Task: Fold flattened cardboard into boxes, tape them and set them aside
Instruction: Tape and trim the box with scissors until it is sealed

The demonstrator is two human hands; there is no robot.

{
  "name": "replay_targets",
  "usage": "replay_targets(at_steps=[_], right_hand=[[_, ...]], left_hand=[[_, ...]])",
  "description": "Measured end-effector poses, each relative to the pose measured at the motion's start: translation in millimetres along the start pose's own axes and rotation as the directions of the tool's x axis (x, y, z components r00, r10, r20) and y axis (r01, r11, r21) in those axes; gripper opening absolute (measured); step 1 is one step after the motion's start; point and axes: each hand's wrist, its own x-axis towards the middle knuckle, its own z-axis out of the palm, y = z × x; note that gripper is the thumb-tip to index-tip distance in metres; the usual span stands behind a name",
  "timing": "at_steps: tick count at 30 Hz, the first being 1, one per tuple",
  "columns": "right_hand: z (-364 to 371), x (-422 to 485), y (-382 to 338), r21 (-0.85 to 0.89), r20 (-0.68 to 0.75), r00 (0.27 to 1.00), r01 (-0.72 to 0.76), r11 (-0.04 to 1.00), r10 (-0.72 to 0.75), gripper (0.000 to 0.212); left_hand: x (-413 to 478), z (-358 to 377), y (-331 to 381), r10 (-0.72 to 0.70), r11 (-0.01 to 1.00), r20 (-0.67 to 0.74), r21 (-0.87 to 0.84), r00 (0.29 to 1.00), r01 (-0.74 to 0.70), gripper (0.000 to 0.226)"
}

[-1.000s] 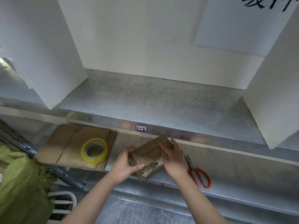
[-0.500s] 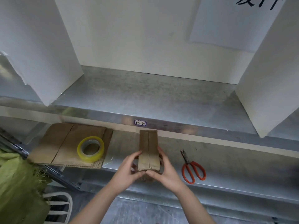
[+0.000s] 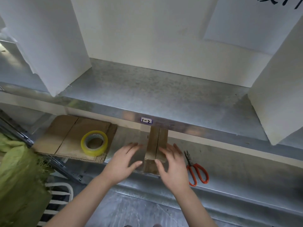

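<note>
My left hand is spread, fingers straight, just left of the box. My right hand is spread the same way just right of it, thumb at its near top edge. Neither hand grips anything. The box stands on the shelf, flaps folded shut, centre seam up and untaped. Judged step: folding complete, taping pending. The next move calls for the tape roll, left of the box on the flattened cardboard. The scissors lie right of the box.
</note>
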Motion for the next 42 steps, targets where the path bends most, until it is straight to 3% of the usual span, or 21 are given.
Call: replay_targets(at_steps=[3, 7, 12, 15, 18, 20, 26, 34, 36, 39, 42], right_hand=[[0, 1, -25, 0.038, 0.059, 0.987, 0.145, 0.989, -0.147, 0.04], [40, 3, -71, 0.09, 0.213, 0.92, 0.316, 0.945, -0.328, 0.045], [110, 8, -103, -0.013, 0.342, 0.918, 0.221, 0.975, -0.204, 0.049], [146, 19, -102, -0.104, 0.365, 0.926, 0.145, 0.984, -0.098, 0.05], [172, 35, -93, -0.204, 0.483, 0.869, -0.009, 0.979, 0.108, 0.05], [183, 49, -87, -0.253, 0.497, 0.851, -0.044, 0.967, 0.168, 0.049], [208, 75, -82, -0.325, 0.553, 0.815, 0.019, 0.945, 0.174, 0.046], [216, 83, -71, -0.292, 0.448, 0.88, -0.022, 0.956, 0.158, 0.019], [216, 83, -73, -0.278, 0.443, 0.88, -0.047, 0.96, 0.171, 0.033], [217, 83, -76, -0.227, 0.448, 0.877, -0.08, 0.971, 0.177, 0.07], [219, 85, -81, -0.197, 0.512, 0.846, -0.055, 0.979, 0.15, 0.078]], left_hand=[[-21, -13, -36, 0.088, 0.936, -0.028, 0.344, 0.996, -0.073, 0.052], [-49, -31, -84, -0.046, 0.891, -0.006, 0.452, 0.999, 0.044, 0.055], [-51, -43, -120, -0.078, 0.855, 0.023, 0.516, 0.997, 0.055, 0.052], [-40, -47, -142, -0.073, 0.859, 0.063, 0.511, 0.995, 0.031, 0.053], [-29, -50, -162, -0.048, 0.864, 0.136, 0.502, 0.989, -0.027, 0.052], [-22, -52, -174, -0.033, 0.884, 0.196, 0.463, 0.98, -0.063, 0.052], [-21, -51, -205, 0.014, 0.943, 0.26, 0.317, 0.966, -0.099, 0.058], [-17, -51, -217, 0.006, 0.975, 0.21, 0.217, 0.978, -0.053, 0.059], [-15, -53, -217, 0.0, 0.977, 0.224, 0.21, 0.975, -0.048, 0.059], [-15, -52, -218, 0.005, 0.976, 0.227, 0.21, 0.974, -0.054, 0.059], [-17, -49, -218, 0.001, 0.973, 0.222, 0.224, 0.975, -0.052, 0.06]])
